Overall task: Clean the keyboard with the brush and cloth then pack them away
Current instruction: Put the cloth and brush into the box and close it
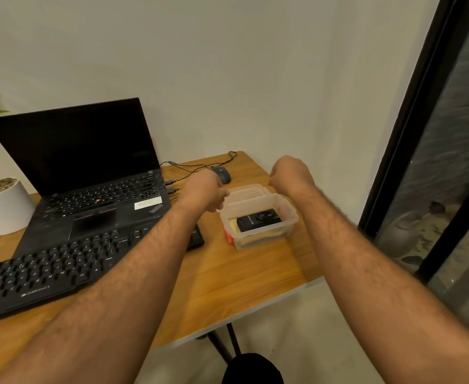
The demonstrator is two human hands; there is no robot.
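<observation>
A black laptop (84, 173) sits open on the brown wooden worktop (244, 275). Its screen is dark. A red dot sits in the middle of its keys. A white sticker is on its right side. Thin black wires (197, 166) lie on the worktop behind the laptop, close to a dark mouse (221, 173). At the far left stands a white pot (5, 209) with little stones on top and green leaves. A plain pale wall (227, 73) is behind it all. On the right is a big glass door (446, 167) with a black frame.
</observation>
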